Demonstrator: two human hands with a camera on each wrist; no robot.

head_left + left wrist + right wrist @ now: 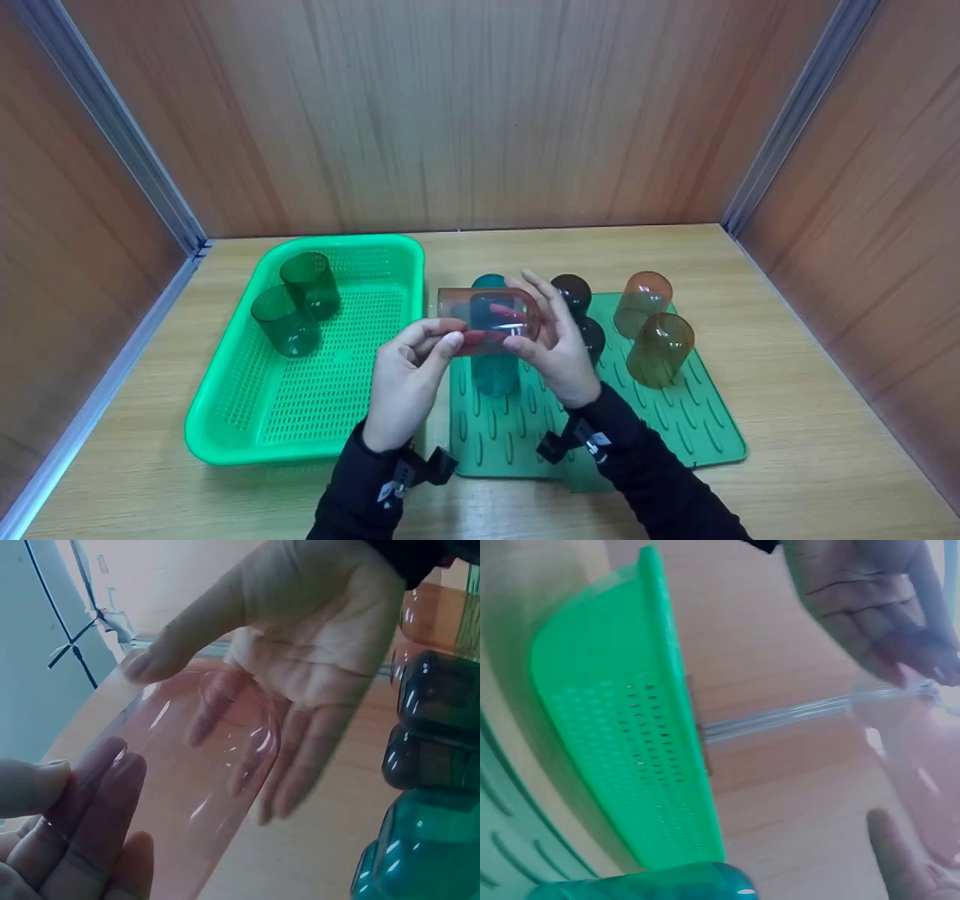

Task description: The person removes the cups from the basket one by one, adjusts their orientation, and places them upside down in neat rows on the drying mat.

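A clear pink drinking glass (pixel 495 321) is held up sideways over the mat, mouth to the left, rounded base to the right. My left hand (pixel 412 375) pinches its rim, thumb outside and fingers showing through the wall inside the mouth. My right hand (pixel 553 337) is spread around the base end; in the left wrist view its thumb lies right at the glass's edge and its extended fingers pass behind. Below stands a teal glass (pixel 495 375), partly hidden by the pink one. Two dark glasses (pixel 591 337) are partly behind my right hand.
A green perforated basket (pixel 417 300) at left holds two green glasses (pixel 309 285) (pixel 285 322). On the green ridged mat (pixel 712 442), an orange-pink glass (pixel 643 300) and an amber glass (pixel 661 351) stand upside down at right. Wooden panels (pixel 465 112) enclose the table's back and sides.
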